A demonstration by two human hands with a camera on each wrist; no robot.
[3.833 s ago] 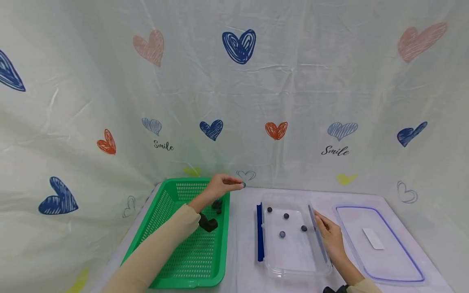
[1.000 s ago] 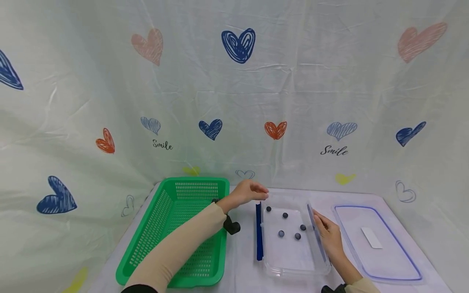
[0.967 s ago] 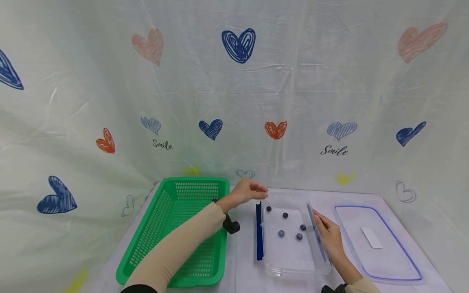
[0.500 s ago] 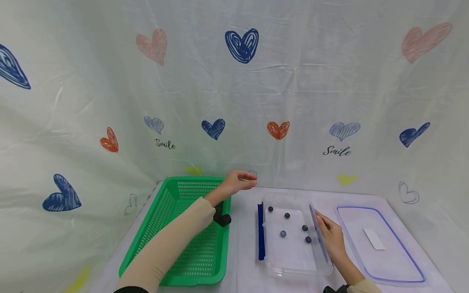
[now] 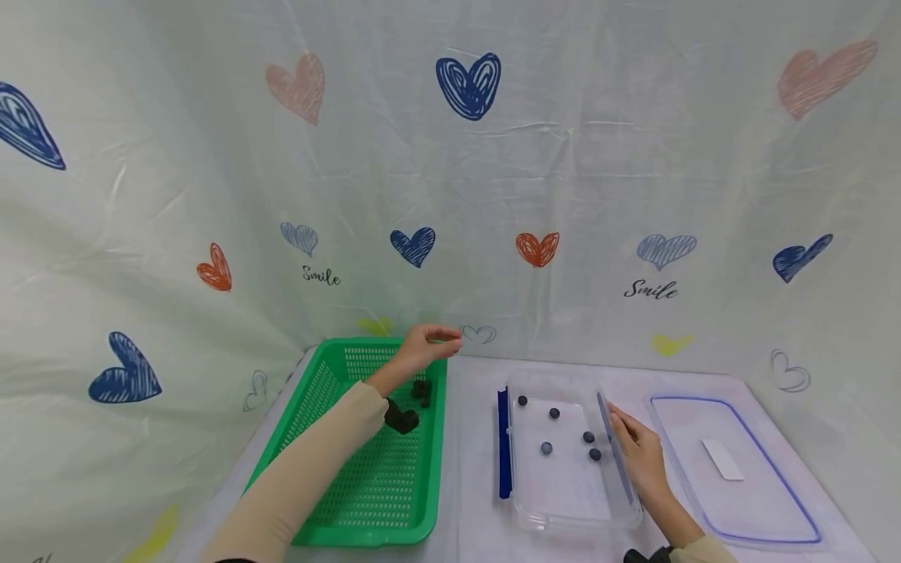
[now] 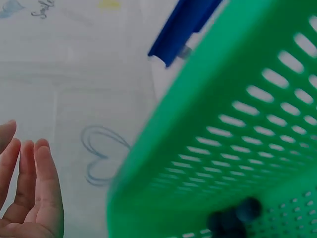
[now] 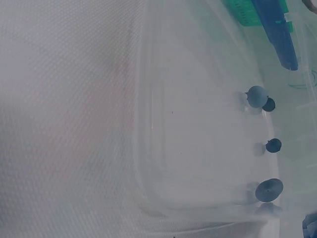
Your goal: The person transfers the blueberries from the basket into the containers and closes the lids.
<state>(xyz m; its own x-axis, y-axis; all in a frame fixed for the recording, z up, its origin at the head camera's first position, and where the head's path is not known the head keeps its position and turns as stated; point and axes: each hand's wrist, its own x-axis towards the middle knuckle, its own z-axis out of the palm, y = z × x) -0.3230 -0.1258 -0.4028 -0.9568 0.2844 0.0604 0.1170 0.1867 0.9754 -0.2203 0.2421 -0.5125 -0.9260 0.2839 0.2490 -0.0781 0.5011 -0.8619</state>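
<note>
My left hand (image 5: 429, 342) is raised over the back right rim of the green basket (image 5: 436, 469), fingers extended and nothing between them. In the left wrist view, its fingertips (image 6: 43, 148) are apart from the basket wall. A few dark blueberries (image 5: 422, 389) lie in the basket's back right corner, below the hand. To the right stands a clear plastic food container (image 5: 563, 522) with several blueberries (image 5: 547, 448) scattered on its bottom. My right hand (image 5: 640, 450) grips the container's upright right side. It is out of frame in the right wrist view, where blueberries (image 7: 256, 96) show.
A blue latch flap (image 5: 504, 446) hangs out on the container's left side. The clear lid with a blue seal (image 5: 732, 469) lies flat at the right, with a white label (image 5: 723, 460) on it. A heart-printed curtain (image 5: 479, 195) rises behind the table.
The blueberry my left hand pinched earlier now lies in the container, rolled towards its right side. The emptied left hand has moved left, back over the basket. My right hand keeps its grip.
</note>
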